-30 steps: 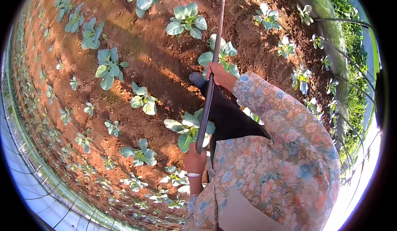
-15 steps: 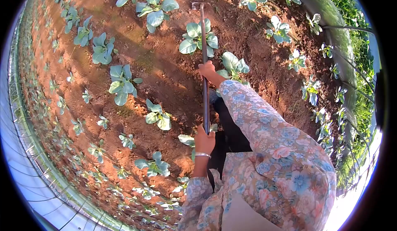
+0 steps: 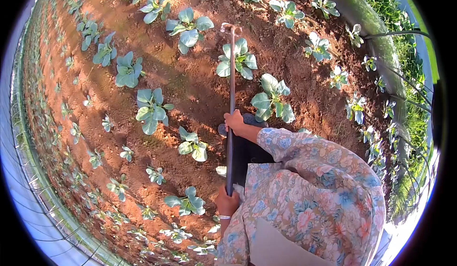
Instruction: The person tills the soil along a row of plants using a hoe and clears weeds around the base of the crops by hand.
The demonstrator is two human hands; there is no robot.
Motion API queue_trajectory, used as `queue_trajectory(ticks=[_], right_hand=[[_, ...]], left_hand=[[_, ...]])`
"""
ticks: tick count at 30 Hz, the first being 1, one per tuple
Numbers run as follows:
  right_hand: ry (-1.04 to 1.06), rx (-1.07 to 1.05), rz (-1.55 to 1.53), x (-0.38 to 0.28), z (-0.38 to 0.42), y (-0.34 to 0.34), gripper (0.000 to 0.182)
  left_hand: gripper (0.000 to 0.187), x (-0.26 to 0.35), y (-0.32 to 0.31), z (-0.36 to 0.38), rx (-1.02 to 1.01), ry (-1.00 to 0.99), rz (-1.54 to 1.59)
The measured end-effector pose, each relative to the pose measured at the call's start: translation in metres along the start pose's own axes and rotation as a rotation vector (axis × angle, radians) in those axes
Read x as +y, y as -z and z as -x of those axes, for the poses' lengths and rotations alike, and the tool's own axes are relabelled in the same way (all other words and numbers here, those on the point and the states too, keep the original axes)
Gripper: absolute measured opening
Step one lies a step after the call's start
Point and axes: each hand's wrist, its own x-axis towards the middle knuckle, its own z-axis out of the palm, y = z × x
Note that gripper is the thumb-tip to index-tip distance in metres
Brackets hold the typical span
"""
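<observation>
Both hands sit nearer the body than half a second ago; the hoe (image 3: pixel 232 92) seems pulled inward.
Left hand (image 3: pixel 227 201) (a pale wristband (image 3: pixel 224 217) behind it) has its fingers wrapped round the handle's butt; right hand (image 3: pixel 234 121) grips the shaft farther forward; the hoe passes above a leafy brassica (image 3: pixel 236 59), its hoe head (image 3: pixel 232 26) just beyond; around these, seedlings (image 3: pixel 126 153) at left, a shoe (image 3: pixel 254 120) and second brassica (image 3: pixel 273 99) rightward, then grass (image 3: pixel 407 70); the leaves under the shaft probably crowd its path.
</observation>
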Motion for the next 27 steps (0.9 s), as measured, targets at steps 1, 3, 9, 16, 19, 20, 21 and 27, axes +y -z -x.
queue_trajectory(ticks=[1, 3, 9, 16, 19, 20, 21, 27], right_hand=[[0.039, 0.002, 0.006, -0.008, -0.014, -0.002, 0.027], [0.112, -0.002, -0.014, -0.033, -0.044, -0.003, 0.027], [0.275, 0.184, 0.419, -0.161, -0.122, 0.02, 0.034], [0.1, 0.308, 0.641, -0.066, -0.195, 0.053, 0.043], [-0.045, 0.301, 0.553, -0.006, -0.131, 0.023, 0.036], [-0.062, 0.301, 0.47, 0.004, -0.113, 0.011, 0.036], [-0.061, 0.332, 0.375, 0.004, -0.092, -0.001, 0.035], [-0.071, 0.175, 0.2, 0.006, -0.05, -0.026, 0.037]], left_hand=[[0.029, 0.005, 0.0, -0.017, 0.0, -0.027, 0.032], [0.034, 0.008, -0.011, -0.057, -0.054, -0.077, 0.008], [0.03, 0.077, -0.056, -0.193, -0.57, 0.158, 0.774], [0.035, 0.034, -0.123, -0.197, -0.323, 0.025, 0.083], [0.036, -0.023, -0.073, -0.141, -0.373, 0.176, -0.006], [0.033, -0.009, -0.04, -0.13, -0.338, 0.232, -0.048], [0.03, -0.03, -0.026, -0.118, -0.318, 0.22, 0.015], [0.022, -0.054, 0.009, -0.095, -0.251, 0.252, 0.034]])
